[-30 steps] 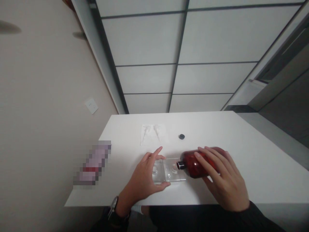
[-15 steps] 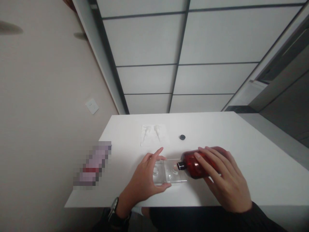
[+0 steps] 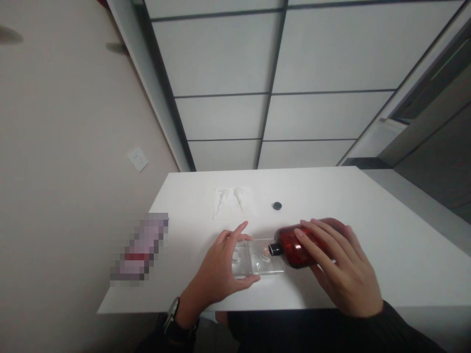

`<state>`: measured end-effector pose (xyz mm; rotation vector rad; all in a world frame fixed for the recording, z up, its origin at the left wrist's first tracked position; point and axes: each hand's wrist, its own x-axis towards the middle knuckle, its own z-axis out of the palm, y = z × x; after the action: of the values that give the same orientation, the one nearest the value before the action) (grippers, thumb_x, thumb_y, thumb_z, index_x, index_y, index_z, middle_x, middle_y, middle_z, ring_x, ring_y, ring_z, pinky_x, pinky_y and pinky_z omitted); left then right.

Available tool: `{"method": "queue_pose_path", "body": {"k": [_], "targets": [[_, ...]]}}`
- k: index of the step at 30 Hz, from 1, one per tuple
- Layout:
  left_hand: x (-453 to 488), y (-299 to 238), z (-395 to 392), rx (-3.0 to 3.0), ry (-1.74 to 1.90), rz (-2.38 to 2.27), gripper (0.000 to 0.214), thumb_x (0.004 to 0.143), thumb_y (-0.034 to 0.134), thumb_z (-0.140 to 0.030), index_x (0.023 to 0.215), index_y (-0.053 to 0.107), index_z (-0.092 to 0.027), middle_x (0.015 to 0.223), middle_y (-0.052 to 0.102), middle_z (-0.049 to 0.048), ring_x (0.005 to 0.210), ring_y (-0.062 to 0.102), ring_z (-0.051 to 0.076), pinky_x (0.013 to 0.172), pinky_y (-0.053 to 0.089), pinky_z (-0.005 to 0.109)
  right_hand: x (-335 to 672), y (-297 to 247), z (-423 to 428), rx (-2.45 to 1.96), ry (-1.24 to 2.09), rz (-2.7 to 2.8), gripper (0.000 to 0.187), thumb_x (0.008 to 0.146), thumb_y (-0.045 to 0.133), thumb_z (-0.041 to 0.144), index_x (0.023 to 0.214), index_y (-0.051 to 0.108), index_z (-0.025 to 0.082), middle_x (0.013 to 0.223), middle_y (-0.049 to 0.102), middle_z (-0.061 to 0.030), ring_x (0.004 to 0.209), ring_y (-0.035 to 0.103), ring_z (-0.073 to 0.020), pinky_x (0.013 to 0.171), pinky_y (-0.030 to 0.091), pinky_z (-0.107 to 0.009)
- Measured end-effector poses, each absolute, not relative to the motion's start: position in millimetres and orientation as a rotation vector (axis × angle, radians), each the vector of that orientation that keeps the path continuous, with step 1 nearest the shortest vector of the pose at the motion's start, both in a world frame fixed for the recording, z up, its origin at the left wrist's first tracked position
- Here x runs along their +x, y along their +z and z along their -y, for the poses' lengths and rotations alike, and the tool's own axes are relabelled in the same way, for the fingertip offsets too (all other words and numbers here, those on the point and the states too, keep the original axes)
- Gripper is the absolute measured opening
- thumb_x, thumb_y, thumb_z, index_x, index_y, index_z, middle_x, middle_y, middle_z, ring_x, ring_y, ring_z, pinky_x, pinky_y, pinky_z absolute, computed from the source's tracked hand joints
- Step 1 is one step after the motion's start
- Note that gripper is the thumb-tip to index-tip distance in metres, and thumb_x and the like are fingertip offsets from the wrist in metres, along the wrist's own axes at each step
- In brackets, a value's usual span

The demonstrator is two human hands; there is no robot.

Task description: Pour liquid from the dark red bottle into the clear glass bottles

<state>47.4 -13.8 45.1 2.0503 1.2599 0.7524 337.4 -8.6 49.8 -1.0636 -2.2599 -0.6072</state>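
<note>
Right hand (image 3: 344, 272) curved round a red bottle (image 3: 289, 250), seemingly gripping it, neck over a clear tray (image 3: 267, 262); left hand (image 3: 215, 267) spread open around it.

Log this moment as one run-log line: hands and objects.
left hand: at clear plastic tray | right hand: on red bottle, lying sideways | black cap: on white table

On the counter (image 3: 316, 196): tray (image 3: 265, 258), with bottle (image 3: 296, 247) lying against its right end
Behind them: paper sheet (image 3: 232, 202), left of cap (image 3: 277, 206)
Left hand (image 3: 217, 267): around the tray's left end
Right hand (image 3: 342, 267): on the bottle
</note>
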Motion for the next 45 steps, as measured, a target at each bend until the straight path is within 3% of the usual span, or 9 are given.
{"method": "queue_pose_path", "body": {"k": [8,21,32,39,45], "targets": [[46,45,14,2.052,0.761,-1.259,0.112,0.073,0.089,-0.018,0.162,0.024,-0.032,0.139,0.066,0.0069,0.127,0.057,0.031,0.115,0.045,0.055,330,55,11,-1.078,-0.572,2.221,0.078,0.097,0.055,-0.003,0.166,0.031,0.025,0.137,0.070,-0.0197,0.125,0.068,-0.0379,0.106,0.051,-0.064],[47,44,14,2.067,0.755,-1.263,0.114,0.072,0.090,-0.016,0.161,0.022,-0.032,0.139,0.065,0.0070,0.127,0.055,0.032,0.115,0.044,0.057,330,59,8,-1.069,-0.590,2.221,0.084,0.097,0.057,-0.004,0.168,0.026,0.027,0.138,0.070,-0.0187,0.125,0.068,-0.0367,0.107,0.051,-0.062],[47,43,13,2.092,0.758,-1.252,0.114,0.072,0.091,-0.017,0.160,0.020,-0.032,0.139,0.065,0.0053,0.125,0.055,0.030,0.114,0.044,0.055,332,64,5,-1.020,-0.597,2.232,0.074,0.095,0.058,-0.005,0.162,0.040,0.022,0.136,0.071,-0.0200,0.123,0.069,-0.0381,0.105,0.051,-0.062],[44,41,13,2.103,0.760,-1.244,0.114,0.073,0.091,-0.017,0.160,0.020,-0.033,0.139,0.065,0.0053,0.125,0.055,0.030,0.114,0.044,0.054,333,67,5,-1.031,-0.616,2.244,0.055,0.095,0.057,-0.006,0.144,0.058,0.019,0.136,0.071,-0.0196,0.122,0.069,-0.0380,0.103,0.052,-0.062],[46,41,13,2.096,0.770,-1.247,0.112,0.073,0.090,-0.017,0.161,0.022,-0.032,0.138,0.065,0.0058,0.124,0.056,0.029,0.113,0.045,0.052,335,70,4,-1.014,-0.643,2.264,0.049,0.096,0.057,-0.004,0.139,0.060,0.018,0.135,0.072,-0.0187,0.121,0.070,-0.0371,0.103,0.053,-0.060]]}}
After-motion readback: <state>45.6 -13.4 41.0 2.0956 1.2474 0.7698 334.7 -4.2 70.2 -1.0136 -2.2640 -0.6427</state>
